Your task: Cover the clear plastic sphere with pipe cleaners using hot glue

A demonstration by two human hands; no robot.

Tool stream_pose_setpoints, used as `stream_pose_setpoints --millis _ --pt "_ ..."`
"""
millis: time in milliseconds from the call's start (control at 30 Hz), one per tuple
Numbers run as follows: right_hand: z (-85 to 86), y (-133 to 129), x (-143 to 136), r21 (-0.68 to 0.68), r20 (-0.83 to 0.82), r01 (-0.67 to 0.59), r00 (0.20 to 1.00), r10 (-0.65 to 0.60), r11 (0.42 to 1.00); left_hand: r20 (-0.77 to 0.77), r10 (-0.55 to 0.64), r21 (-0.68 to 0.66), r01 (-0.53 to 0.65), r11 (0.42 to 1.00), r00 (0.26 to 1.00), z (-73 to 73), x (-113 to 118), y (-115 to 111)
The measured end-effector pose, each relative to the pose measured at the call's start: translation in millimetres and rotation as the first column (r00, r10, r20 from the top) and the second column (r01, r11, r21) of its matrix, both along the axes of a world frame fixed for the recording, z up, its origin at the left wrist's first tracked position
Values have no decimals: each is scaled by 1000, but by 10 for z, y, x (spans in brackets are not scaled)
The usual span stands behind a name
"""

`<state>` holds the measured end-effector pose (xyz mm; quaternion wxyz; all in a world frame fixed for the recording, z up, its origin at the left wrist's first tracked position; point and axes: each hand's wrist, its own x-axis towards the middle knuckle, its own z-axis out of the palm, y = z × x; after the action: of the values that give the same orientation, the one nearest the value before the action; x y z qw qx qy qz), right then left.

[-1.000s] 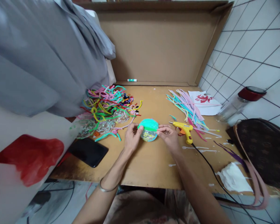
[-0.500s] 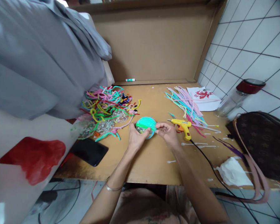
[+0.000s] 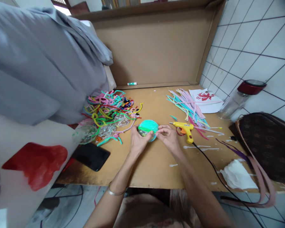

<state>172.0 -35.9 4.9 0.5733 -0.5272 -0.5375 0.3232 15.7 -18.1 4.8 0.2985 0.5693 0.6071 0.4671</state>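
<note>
The disc (image 3: 148, 126) is round, with turquoise, fuzzy-looking strands laid side by side across its far part, a bright green band across the middle and a clear, glossy near part showing mixed colors beneath. It is located above the near-middle part of the table (image 3: 152, 171), a smooth, tan board with whitish streaks at right. The left hand (image 3: 139, 140) is clamped on the disc from the left, thumb on the near part and fingers curled around the left rim. The right hand (image 3: 169, 138) is partly closed at the right rim, thumb and index fingertips together; whether they grip the rim or a strand is too small to tell. To the right lies the glue gun (image 3: 185, 128), hard yellow plastic with a metal nozzle pointing left and a thin black cord (image 3: 210, 162) running near-right. Beyond it, the strips (image 3: 188, 104), straight and fuzzy in pastel colors, overlap the white paper (image 3: 204, 108) with its red figure. At left is the pile (image 3: 106, 103) of bent, multicolored fuzzy stems; clear, shiny rounds (image 3: 107, 129) lie at its near side. The phone (image 3: 92, 156), flat, black and glossy, lies near-left. The tissue (image 3: 238, 175), white and crumpled, lies near-right.
</note>
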Motion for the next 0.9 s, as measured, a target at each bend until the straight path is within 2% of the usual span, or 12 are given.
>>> stream_pose_setpoints --millis 367,533,667,833,900 --pt "-68 46 -14 28 8 50 999 -50 998 -17 -21 12 21 1000 1000 57 26 -39" --pt "-89 58 31 20 8 45 999 -45 999 -36 -57 48 59 997 998 57 13 -54" --pt "-107 78 83 27 -12 41 999 -40 999 25 -118 100 115 988 993 25 -47 -52" --pt "-128 117 126 -88 -148 6 989 -19 996 88 -128 224 105 969 988 2 -191 -26" --pt "-123 124 137 -130 -199 -16 980 -10 991 147 -122 218 88 972 982 -13 -227 -10"
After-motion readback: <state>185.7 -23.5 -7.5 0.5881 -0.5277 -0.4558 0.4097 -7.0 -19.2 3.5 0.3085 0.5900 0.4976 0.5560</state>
